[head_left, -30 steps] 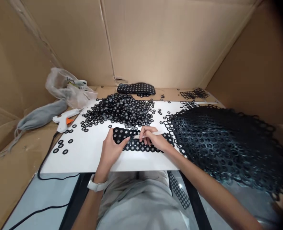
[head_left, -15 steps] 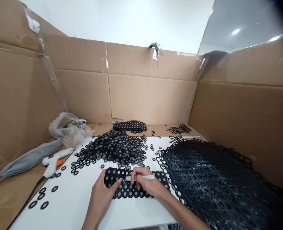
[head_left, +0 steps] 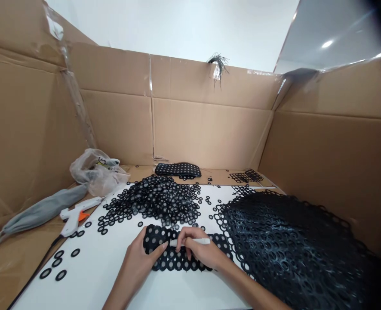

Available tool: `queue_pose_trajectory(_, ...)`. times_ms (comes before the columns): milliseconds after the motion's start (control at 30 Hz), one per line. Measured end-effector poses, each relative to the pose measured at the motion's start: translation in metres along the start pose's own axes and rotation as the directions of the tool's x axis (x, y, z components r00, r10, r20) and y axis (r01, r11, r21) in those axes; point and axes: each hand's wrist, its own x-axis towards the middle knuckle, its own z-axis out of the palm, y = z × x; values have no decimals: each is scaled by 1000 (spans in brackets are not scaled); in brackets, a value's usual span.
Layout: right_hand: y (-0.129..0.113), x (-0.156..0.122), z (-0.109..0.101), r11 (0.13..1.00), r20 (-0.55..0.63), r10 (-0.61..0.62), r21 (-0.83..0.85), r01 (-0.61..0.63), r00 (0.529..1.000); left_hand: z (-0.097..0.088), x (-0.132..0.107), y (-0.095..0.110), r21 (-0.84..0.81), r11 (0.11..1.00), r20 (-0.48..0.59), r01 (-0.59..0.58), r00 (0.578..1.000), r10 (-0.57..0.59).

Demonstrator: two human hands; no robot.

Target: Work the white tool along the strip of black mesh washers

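A strip of joined black rings [head_left: 174, 261] lies on the white tabletop in front of me, light dots showing through it. My left hand [head_left: 139, 252] grips its left end, the thumb pressed on top and the fingers behind. In my right hand [head_left: 199, 246] is a white pen-like tool [head_left: 204, 241], held like a pencil with its tip pointing left, close to my left thumb. Whether the tip touches the rings I cannot tell. My right wrist rests over the strip's right part and hides some of it.
Behind the strip is a heap of loose black rings [head_left: 158, 198]. A large black ring mesh [head_left: 284, 241] covers the right side. To the left are a white glue gun [head_left: 72, 221] with a cord, a grey pouch [head_left: 45, 209] and a plastic bag [head_left: 96, 172]. Cardboard walls [head_left: 206, 129] surround the table.
The whole view has shifted slightly, so things sit a little further right. Both hands keep their grips, and the pen-like tool's tip stays near my left thumb.
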Motion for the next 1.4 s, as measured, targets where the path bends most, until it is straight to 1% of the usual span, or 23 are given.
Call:
queue_pose_trajectory(67, -4, 1, -3, 1000, 37, 6, 20, -7, 999, -13, 13, 6, 49, 998, 100, -30, 995, 25)
queue_pose_trajectory(167, -11, 3, -9, 998, 94, 17, 56, -22, 995, -33, 38, 21, 139, 987, 263, -85, 964, 46)
queue_pose_trajectory(200, -12, 4, -12, 997, 112, 20, 68, -28, 994, -38, 47, 27, 163, 981, 327, -105, 944, 47)
queue_pose_trajectory(267, -16, 7, -17, 995, 144, 21, 92, -34, 989, -44, 64, 38, 203, 969, 457, -140, 889, 33)
queue_pose_trajectory(333, -20, 11, -21, 993, 167, 16, 116, -36, 986, -42, 80, 46, 237, 958, 566, -160, 825, -3)
queue_pose_trajectory(433, -24, 18, -26, 989, 193, 12, 143, -40, 981, -32, 97, 52, 275, 944, 669, -182, 742, -52)
queue_pose_trajectory(533, -27, 23, -28, 986, 198, 18, 157, -50, 980, -24, 107, 53, 284, 937, 734, -203, 675, -76)
queue_pose_trajectory(600, -28, 23, -29, 985, 175, 21, 163, -50, 984, -23, 109, 50, 281, 938, 758, -204, 647, -87)
queue_pose_trajectory(667, -26, 21, -28, 984, 140, 24, 173, -48, 990, -25, 109, 44, 286, 939, 759, -193, 644, -99)
queue_pose_trajectory(800, -18, 12, -29, 977, 77, 62, 200, -76, 995, -30, 104, 29, 314, 935, 734, -166, 667, -128)
queue_pose_trajectory(867, -15, 6, -31, 978, 48, 65, 196, -73, 997, -31, 101, 24, 315, 934, 726, -166, 676, -125)
queue_pose_trajectory(933, -13, 1, -33, 982, 36, 49, 179, -55, 998, -31, 98, 23, 303, 936, 735, -177, 669, -111)
queue_pose_trajectory(1000, -14, -3, -36, 987, 45, 33, 155, -39, 998, -29, 96, 23, 288, 936, 754, -204, 651, -91)
queue_pose_trajectory(1100, -17, -8, -40, 992, 55, 23, 126, -30, 998, -28, 94, 23, 248, 940, 765, -233, 642, -42)
queue_pose_trajectory(1167, -20, -9, -42, 996, 49, -16, 87, 12, 999, -27, 94, 20, 207, 953, 762, -221, 647, -16)
queue_pose_trajectory(1233, -22, -11, -42, 994, 45, -110, 13, 109, 993, -28, 93, 18, 186, 964, 747, -188, 665, -15)
queue_pose_trajectory(1300, -22, -13, -41, 975, 49, -208, -75, 211, 977, -28, 93, 17, 200, 968, 727, -150, 685, -44)
queue_pose_trajectory(1333, -21, -13, -40, 963, 48, -241, -108, 245, 969, -28, 94, 18, 216, 967, 725, -131, 685, -70)
queue_pose_trajectory(1400, -20, -15, -38, 956, 29, -263, -130, 264, 964, -28, 95, 22, 245, 963, 744, -115, 659, -111)
